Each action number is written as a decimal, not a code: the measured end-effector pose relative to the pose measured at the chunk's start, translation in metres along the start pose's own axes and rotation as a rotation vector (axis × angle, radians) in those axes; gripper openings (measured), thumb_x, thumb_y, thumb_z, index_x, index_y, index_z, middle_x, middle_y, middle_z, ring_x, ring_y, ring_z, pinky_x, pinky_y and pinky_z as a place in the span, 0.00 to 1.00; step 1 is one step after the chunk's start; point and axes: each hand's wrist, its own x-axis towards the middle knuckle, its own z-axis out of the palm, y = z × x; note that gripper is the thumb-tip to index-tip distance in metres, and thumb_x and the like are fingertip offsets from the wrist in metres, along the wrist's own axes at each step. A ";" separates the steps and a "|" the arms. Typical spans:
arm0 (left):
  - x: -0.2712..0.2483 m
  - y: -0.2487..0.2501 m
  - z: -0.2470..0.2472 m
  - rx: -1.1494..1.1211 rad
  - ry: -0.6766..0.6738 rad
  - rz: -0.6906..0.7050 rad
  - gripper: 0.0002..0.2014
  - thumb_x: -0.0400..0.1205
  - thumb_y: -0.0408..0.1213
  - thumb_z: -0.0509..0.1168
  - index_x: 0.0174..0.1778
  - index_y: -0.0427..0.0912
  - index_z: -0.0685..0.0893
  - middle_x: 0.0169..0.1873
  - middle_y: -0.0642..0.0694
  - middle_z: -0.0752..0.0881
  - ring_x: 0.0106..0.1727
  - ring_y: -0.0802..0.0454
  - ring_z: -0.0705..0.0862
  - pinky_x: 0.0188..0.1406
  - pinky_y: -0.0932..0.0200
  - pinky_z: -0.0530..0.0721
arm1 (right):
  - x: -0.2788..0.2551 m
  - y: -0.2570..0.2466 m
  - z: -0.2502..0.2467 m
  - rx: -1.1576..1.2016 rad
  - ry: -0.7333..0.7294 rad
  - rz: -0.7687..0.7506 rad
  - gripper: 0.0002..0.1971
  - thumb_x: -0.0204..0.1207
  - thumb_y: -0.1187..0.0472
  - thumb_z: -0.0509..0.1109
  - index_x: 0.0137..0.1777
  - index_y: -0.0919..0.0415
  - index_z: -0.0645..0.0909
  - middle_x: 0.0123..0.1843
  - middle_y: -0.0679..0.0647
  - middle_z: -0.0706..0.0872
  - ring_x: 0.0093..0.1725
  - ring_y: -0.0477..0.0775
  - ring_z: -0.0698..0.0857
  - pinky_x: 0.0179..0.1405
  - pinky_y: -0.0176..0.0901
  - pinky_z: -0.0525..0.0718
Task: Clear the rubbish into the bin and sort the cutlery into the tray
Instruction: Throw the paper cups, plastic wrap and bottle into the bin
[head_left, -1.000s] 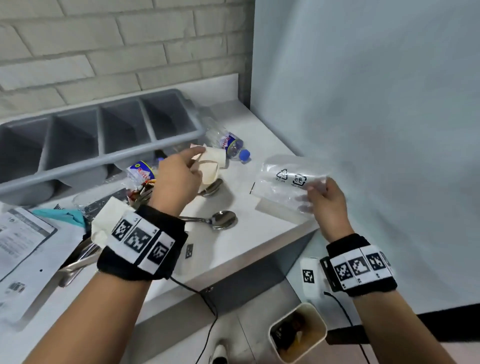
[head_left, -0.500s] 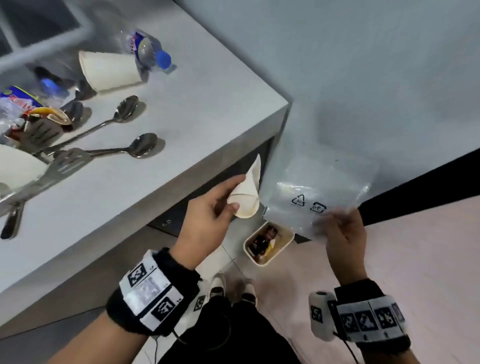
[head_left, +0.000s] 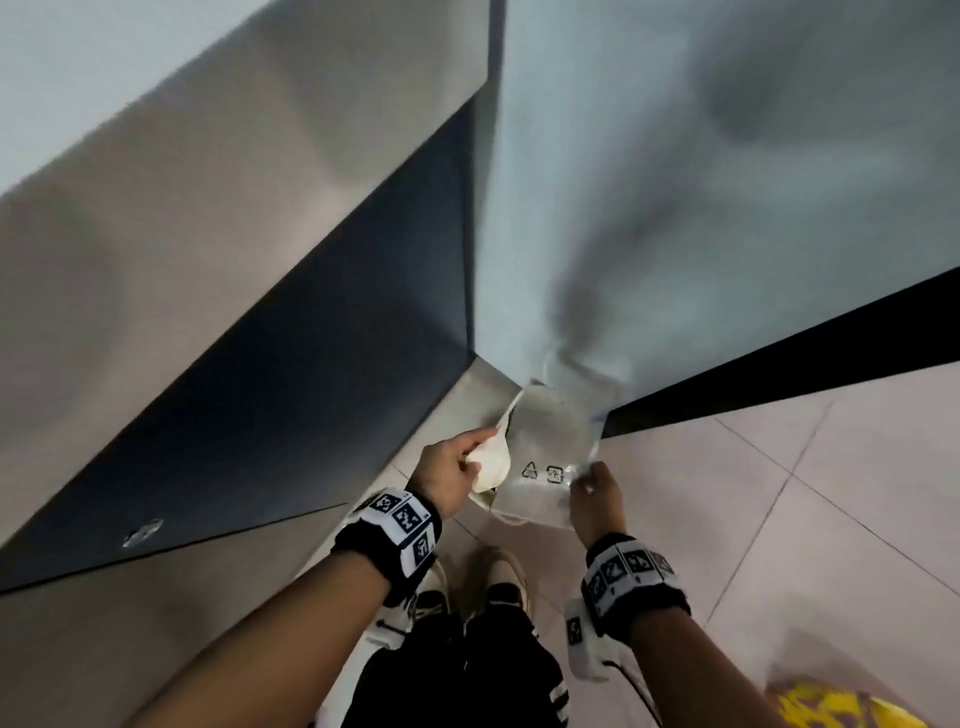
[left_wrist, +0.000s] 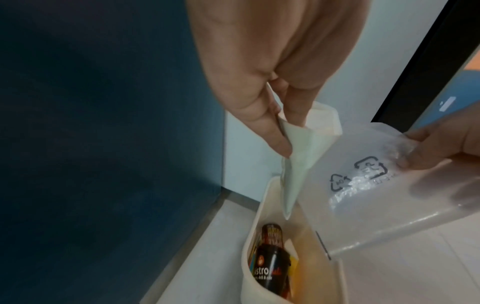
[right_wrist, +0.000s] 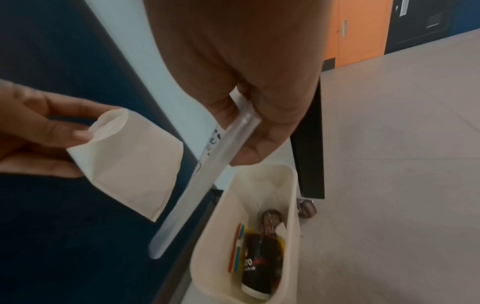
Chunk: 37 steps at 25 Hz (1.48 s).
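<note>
My left hand (head_left: 474, 458) pinches a crushed white paper cup (head_left: 492, 467) just above the cream bin (left_wrist: 250, 242) on the floor. In the left wrist view the left hand (left_wrist: 285, 144) has the paper cup (left_wrist: 301, 160) hanging point-down over the bin's opening. My right hand (head_left: 587, 486) pinches a clear plastic bag (head_left: 550, 447) with recycling marks, held beside the cup and covering most of the bin in the head view. The right wrist view shows the right hand (right_wrist: 241, 139) gripping the bag (right_wrist: 205, 189) edge-on above the bin (right_wrist: 262, 181). No cutlery or tray is in view.
Inside the bin lie a dark bottle (left_wrist: 270, 261) and colourful wrappers (right_wrist: 237, 246). The bin stands in a corner between a dark blue cabinet front (head_left: 311, 389) and a pale wall (head_left: 675, 208). My shoes (head_left: 498, 582) are just behind it on the tiled floor (head_left: 779, 493).
Both hands have come down from the counter to the bin on the floor, carrying the paper cup and the plastic bag. The counter top with spoons has left the view.
</note>
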 end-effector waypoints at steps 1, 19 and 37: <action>0.023 -0.016 0.012 0.022 -0.014 -0.010 0.26 0.78 0.20 0.59 0.70 0.48 0.79 0.67 0.39 0.83 0.67 0.44 0.81 0.73 0.52 0.76 | 0.020 0.018 0.016 -0.050 -0.006 0.024 0.06 0.79 0.68 0.57 0.42 0.59 0.70 0.42 0.65 0.81 0.44 0.67 0.85 0.40 0.50 0.85; 0.056 -0.030 0.033 0.096 -0.120 -0.129 0.18 0.78 0.23 0.60 0.61 0.40 0.83 0.59 0.40 0.86 0.63 0.43 0.82 0.67 0.55 0.78 | 0.026 0.009 0.028 -0.139 -0.224 0.094 0.12 0.74 0.67 0.62 0.55 0.60 0.82 0.48 0.61 0.84 0.46 0.57 0.79 0.45 0.44 0.78; -0.309 0.245 -0.270 -0.137 0.644 0.237 0.05 0.79 0.38 0.66 0.49 0.45 0.85 0.35 0.55 0.82 0.32 0.62 0.81 0.29 0.72 0.75 | -0.256 -0.410 -0.089 -0.202 -0.409 -0.968 0.10 0.75 0.66 0.65 0.54 0.60 0.83 0.41 0.49 0.81 0.41 0.49 0.78 0.31 0.19 0.72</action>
